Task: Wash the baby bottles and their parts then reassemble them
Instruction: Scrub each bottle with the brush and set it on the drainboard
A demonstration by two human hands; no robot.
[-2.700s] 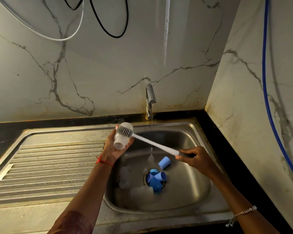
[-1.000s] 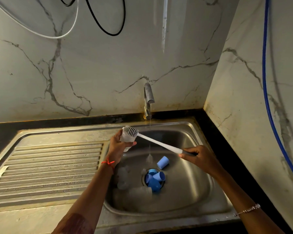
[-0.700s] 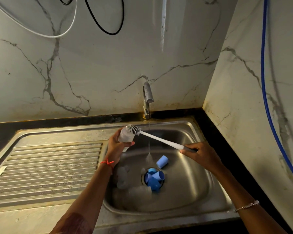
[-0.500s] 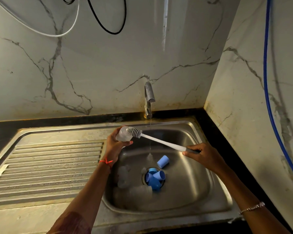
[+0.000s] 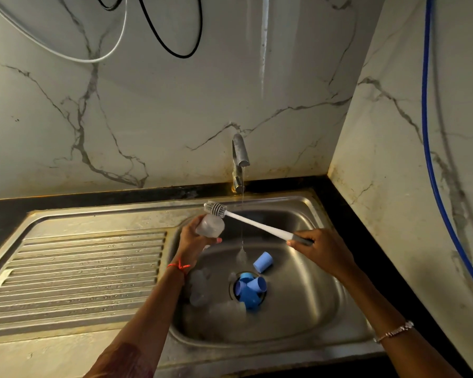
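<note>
My left hand grips a clear baby bottle over the left edge of the sink basin. My right hand holds the grey handle of a white bottle brush. Its bristle head lies against the top of the bottle. Several blue caps lie on the drain, and one more blue cap lies just behind them. Other clear bottles rest in the basin's left part, hard to make out.
The tap runs a thin stream of water into the basin. A ribbed steel drainboard lies to the left. Marble walls close the back and right. Black and white cables hang on the back wall, and a blue hose runs down the right one.
My left hand has turned the bottle while the brush head slid across its end, from its side to its top. Both hands stayed over the basin.
</note>
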